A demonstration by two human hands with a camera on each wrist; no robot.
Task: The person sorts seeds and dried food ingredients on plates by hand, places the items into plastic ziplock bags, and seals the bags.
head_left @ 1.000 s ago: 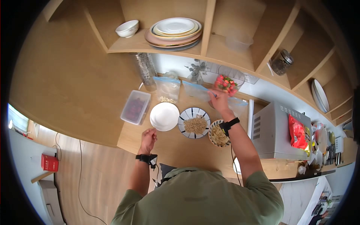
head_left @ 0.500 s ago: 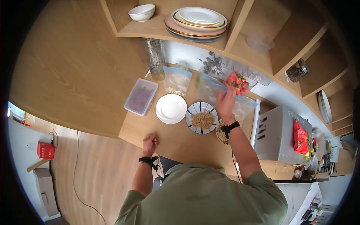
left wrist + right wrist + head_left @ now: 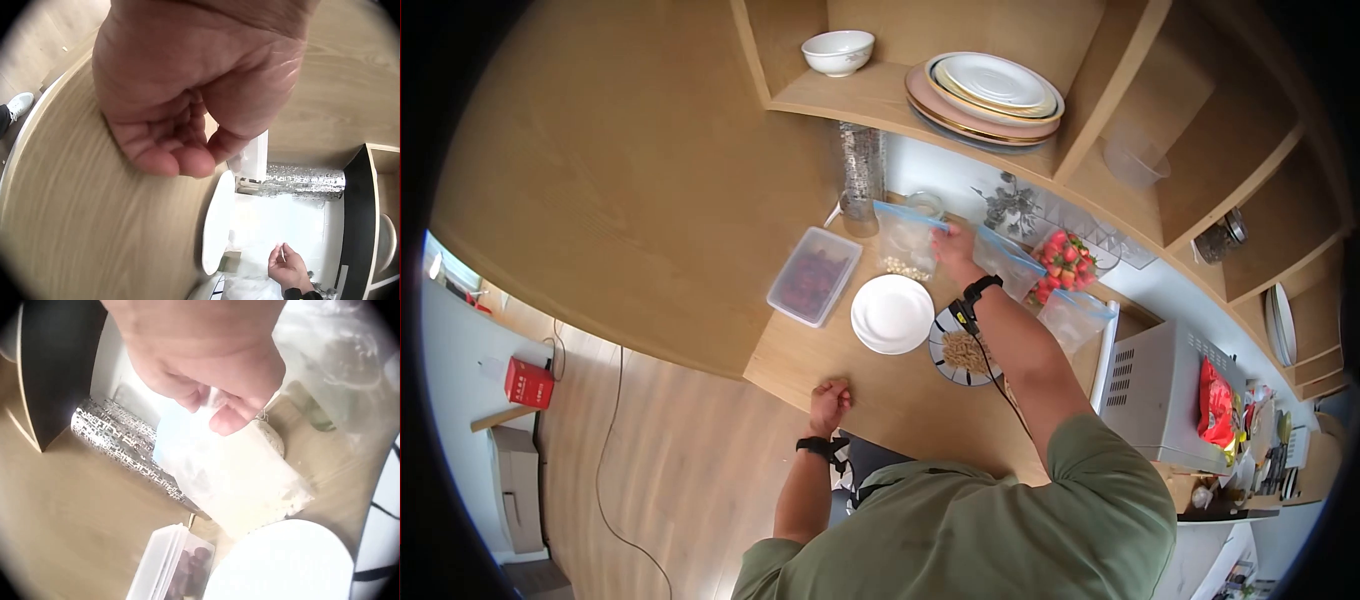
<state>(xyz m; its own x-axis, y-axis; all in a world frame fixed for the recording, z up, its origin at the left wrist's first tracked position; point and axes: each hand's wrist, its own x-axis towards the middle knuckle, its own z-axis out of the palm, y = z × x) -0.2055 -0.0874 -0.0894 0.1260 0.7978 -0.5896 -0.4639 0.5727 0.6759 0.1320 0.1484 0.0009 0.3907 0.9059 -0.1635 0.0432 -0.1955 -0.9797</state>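
Note:
My right hand [image 3: 956, 250] pinches the top of a clear zip bag [image 3: 903, 240] with small pale pieces at its bottom. In the right wrist view, thumb and fingers grip the bag's upper edge, and the bag hangs below the hand. In front of this bag lies a white plate [image 3: 892, 315]. My left hand [image 3: 830, 405] is near the front edge of the table, its fingers loosely curled and holding nothing. A lidded plastic box [image 3: 815, 275] with dark red fruit stands left of the plate. Under my right forearm, a striped plate holds pale brown strips [image 3: 964, 352].
Another zip bag [image 3: 1007, 258] and a container of strawberries [image 3: 1062, 265] stand to the right, with a third clear bag [image 3: 1075, 315] nearby. A silver patterned cylinder [image 3: 860, 180] stands at the back. Shelves with stacked plates [image 3: 985, 95] hang above; a microwave [image 3: 1160, 385] stands at right.
My right hand has moved left from the second bag beside the strawberries to the bag with the pale pieces and has taken its top edge. The left hand stays by the table edge.

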